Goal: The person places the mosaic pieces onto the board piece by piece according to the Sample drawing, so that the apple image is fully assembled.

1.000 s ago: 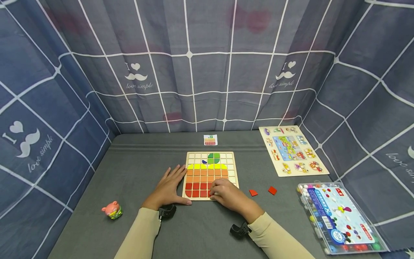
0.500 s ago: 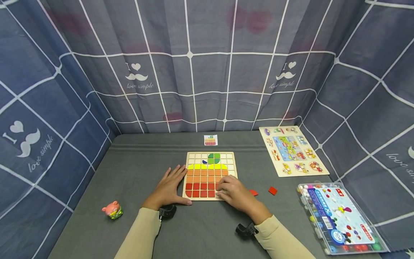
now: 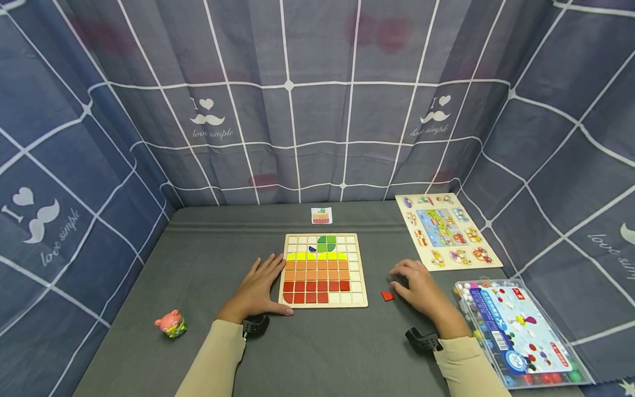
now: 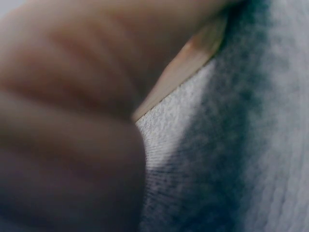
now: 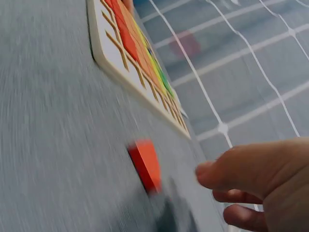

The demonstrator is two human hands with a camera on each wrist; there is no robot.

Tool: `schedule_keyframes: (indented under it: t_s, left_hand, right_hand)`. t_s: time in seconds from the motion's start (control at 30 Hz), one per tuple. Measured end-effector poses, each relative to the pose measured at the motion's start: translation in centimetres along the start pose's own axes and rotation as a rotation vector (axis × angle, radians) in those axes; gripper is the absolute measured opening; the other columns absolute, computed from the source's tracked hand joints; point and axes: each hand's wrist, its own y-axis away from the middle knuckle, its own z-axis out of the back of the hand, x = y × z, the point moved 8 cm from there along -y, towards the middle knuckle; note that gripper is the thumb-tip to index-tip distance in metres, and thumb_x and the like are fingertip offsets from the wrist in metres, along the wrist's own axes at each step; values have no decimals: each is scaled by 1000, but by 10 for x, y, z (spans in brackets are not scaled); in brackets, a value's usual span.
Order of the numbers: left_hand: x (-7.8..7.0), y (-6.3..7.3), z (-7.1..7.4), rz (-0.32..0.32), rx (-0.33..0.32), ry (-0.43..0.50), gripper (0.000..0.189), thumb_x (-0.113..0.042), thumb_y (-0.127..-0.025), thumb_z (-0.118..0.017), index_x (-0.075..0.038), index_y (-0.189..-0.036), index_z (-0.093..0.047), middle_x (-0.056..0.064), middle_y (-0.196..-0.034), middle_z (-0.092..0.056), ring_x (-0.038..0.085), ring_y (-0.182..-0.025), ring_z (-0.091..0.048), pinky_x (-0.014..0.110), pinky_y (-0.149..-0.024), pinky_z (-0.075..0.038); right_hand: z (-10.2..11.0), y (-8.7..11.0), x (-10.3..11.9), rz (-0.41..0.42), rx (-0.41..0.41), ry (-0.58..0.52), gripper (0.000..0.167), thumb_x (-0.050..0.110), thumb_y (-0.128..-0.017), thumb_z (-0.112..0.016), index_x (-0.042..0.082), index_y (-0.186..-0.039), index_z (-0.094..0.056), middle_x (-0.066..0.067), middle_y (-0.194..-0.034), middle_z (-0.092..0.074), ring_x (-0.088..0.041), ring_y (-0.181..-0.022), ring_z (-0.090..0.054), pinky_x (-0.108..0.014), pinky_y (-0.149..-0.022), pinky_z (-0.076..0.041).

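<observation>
A wooden grid board (image 3: 358,298) lies on the table, partly filled with red, orange, yellow and green pieces and one small blue piece. My left hand (image 3: 258,288) rests flat along its left edge, fingers spread and thumb at the lower left corner. To the right of the board, my right hand (image 3: 418,289) hovers low over the cloth with loosely bent fingers; nothing shows between its thumb and fingers (image 5: 236,195) in the right wrist view. A red tile with a rounded side (image 3: 387,296) lies beside it. The red square seen there earlier is hidden by this hand.
A small picture card (image 3: 321,215) lies behind the board. At the right are a wooden picture puzzle (image 3: 448,231) and a clear case of coloured balls (image 3: 526,333). A pink pig figure (image 3: 171,323) stands at the left. Gridded curtains enclose the table.
My right hand has left the board's bottom row and moved right, past the rounded red tile, to where the red square lay. A bottom-row red tile shows uncovered. My left hand stays put.
</observation>
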Motion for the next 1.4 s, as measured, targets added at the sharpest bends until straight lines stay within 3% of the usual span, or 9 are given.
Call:
schedule_keyframes:
  t_s: [0.2, 0.4, 0.73, 0.87, 1.0, 1.4]
  left_hand:
    - [-1, 1, 3, 1, -3, 4, 143, -89, -60, -79, -6, -166, -32, 11, -172, -25, 33, -158, -16, 59, -125, -3]
    - [-1, 1, 4, 5, -6, 9, 143, -88, -60, -81, -6, -166, -33, 11, -172, -25, 33, -158, -17, 59, -125, -3]
    - [1, -1, 2, 28, 2, 17, 145, -90, -58, -79, -6, -166, -32, 10, -172, -25, 32, -158, -16, 59, -125, -2]
    - [0, -1, 2, 24, 12, 10, 145, -91, -58, -78, -7, -167, -31, 10, -172, -24, 31, -159, -15, 58, -125, -2]
    - [1, -1, 2, 16, 10, 2, 145, -91, -59, -78, -7, -167, -31, 9, -172, -24, 31, -158, -15, 58, -125, -3]
    - [-2, 0, 2, -13, 12, 16, 142, -87, -61, -80, -6, -167, -31, 10, -172, -24, 32, -158, -16, 59, -125, -3]
  right_hand:
    - [9, 18, -20, -118, 85, -8, 26, 1, -83, -87, 5, -106, -77, -10, -112, -65, -36, -103, -59, -57, -88, -49]
    - [13, 26, -29, -211, 154, -11, 22, -1, -80, -84, 12, -97, -76, 0, -102, -60, -22, -92, -57, -47, -80, -51]
    - [15, 30, -35, -275, 154, -22, 21, -1, -79, -83, 12, -94, -75, 5, -94, -63, -15, -82, -61, -39, -71, -55]
    - [15, 28, -31, -239, 112, -10, 21, -1, -77, -84, 11, -91, -75, 6, -89, -62, -14, -80, -58, -38, -68, -52]
    - [9, 18, -19, -152, 63, -2, 22, -1, -74, -85, 12, -88, -74, 7, -87, -61, -12, -78, -57, -37, -67, -52]
    - [-27, -31, 45, 111, 59, -81, 21, 0, -80, -86, 12, -90, -73, 5, -94, -65, -12, -81, -60, -39, -72, -54]
